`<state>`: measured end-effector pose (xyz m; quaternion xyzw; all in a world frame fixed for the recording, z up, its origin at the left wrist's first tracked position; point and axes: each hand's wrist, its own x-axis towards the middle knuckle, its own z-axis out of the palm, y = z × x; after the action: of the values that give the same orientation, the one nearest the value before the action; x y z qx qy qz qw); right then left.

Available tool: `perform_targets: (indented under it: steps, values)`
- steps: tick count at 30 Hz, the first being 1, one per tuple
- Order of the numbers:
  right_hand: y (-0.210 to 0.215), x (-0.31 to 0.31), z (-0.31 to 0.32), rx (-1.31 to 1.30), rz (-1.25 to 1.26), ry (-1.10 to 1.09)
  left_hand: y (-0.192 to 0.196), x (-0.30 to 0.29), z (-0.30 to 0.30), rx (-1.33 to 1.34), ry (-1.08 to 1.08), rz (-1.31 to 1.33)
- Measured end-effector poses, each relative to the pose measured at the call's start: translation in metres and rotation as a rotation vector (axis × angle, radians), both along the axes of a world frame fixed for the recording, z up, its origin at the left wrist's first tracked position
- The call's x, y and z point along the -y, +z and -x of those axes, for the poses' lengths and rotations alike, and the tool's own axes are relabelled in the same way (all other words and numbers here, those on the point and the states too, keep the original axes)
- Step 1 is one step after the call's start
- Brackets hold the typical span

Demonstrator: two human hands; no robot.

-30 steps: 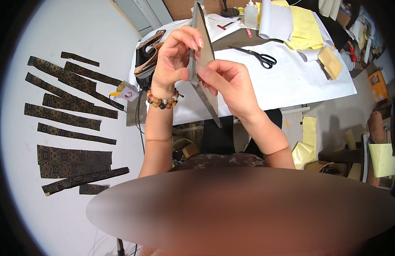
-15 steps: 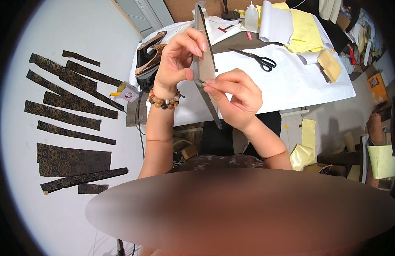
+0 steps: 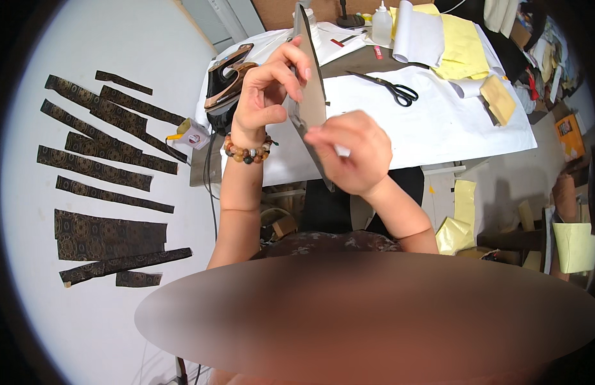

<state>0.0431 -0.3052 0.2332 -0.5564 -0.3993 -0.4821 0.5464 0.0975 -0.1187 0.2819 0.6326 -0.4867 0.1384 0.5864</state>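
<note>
A thin grey-brown board (image 3: 312,90) stands nearly edge-on in front of me, above the near edge of the white-covered table (image 3: 438,128). My left hand (image 3: 266,90), with a bead bracelet on the wrist, grips the board's left face near the middle. Lower down, my right hand (image 3: 349,151) pinches the board, fingers closed on its lower part. The bottom tip of the board pokes out below my right hand.
A clothes iron (image 3: 225,83) sits at the table's left end. Black scissors (image 3: 393,90), a glue bottle (image 3: 382,25), a white paper roll (image 3: 416,42) and yellow sheets (image 3: 464,48) lie farther back. Several dark patterned fabric strips (image 3: 105,167) lie on the white floor at left.
My right hand has slid a little down and toward me along the board. The left hand's fingers have shifted on the board's face; the board stays upright.
</note>
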Motion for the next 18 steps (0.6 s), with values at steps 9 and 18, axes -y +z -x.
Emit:
perform_targets:
  steps: [9,18]
  values:
    - [0.002,-0.017,0.011,0.231,0.118,-0.182,-0.01,-0.01,-0.004,0.05,-0.02,0.1]
    - [0.006,-0.007,0.004,-0.044,0.045,0.062,-0.01,-0.008,-0.006,0.04,-0.038,0.1]
